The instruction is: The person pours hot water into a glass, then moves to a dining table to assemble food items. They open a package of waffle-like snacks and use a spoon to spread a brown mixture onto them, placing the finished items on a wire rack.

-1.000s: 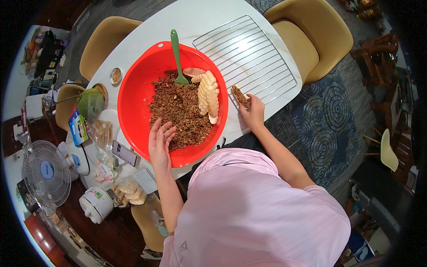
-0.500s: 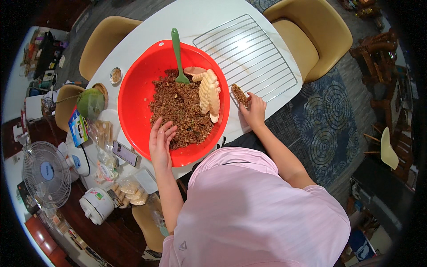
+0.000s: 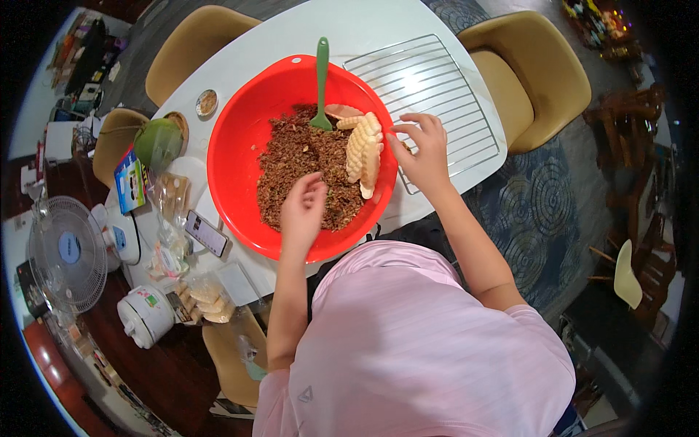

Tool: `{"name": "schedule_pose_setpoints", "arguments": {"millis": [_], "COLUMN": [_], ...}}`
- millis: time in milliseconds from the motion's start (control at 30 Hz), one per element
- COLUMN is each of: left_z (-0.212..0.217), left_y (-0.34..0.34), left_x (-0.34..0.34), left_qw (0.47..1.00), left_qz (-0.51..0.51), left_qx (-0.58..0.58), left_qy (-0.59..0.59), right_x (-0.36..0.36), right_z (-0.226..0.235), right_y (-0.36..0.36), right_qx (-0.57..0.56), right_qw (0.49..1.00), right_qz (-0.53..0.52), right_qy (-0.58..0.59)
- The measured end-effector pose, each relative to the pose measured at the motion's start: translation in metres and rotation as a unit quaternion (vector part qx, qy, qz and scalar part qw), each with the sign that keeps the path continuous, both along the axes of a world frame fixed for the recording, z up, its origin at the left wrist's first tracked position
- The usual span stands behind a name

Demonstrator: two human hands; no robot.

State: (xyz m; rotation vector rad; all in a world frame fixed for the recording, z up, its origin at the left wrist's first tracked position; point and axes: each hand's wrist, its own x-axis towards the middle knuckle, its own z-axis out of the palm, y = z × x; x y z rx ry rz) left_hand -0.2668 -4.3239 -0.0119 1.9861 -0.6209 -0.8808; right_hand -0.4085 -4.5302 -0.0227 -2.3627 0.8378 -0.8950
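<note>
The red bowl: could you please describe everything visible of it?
The bowl is large, round and bright red, apparently smooth plastic, with a tab, apparently holed, at its far rim. It stands upright on the white table, holding brown mix, ridged pale pieces and a green spatula across its rim. The left hand is over it; contact is unclear.

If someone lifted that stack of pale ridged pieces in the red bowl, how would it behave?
The stacked pieces would probably slide apart, since they overlap with nothing visible binding them. Each looks thin, so likely light and perhaps brittle.
</note>
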Motion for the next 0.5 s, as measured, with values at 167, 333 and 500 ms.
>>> {"name": "schedule_pose_setpoints", "arguments": {"millis": [167, 333, 500], "left_z": [0.006, -0.019, -0.008], "left_y": [-0.073, -0.090, -0.081], "left_x": [-0.032, -0.032, -0.028], "left_qw": [0.945, 0.939, 0.958], "left_qz": [-0.107, -0.108, -0.099], "left_qx": [0.084, 0.100, 0.108], "left_qy": [-0.297, -0.312, -0.246], "right_x": [0.024, 0.012, -0.003], "right_z": [0.013, 0.024, 0.040], "right_y": [-0.003, 0.002, 0.022], "right_qx": [0.030, 0.035, 0.131], "right_qw": [0.999, 0.998, 0.990], "right_qz": [0.004, -0.016, 0.029], "right_qy": [-0.025, -0.058, -0.053]}}
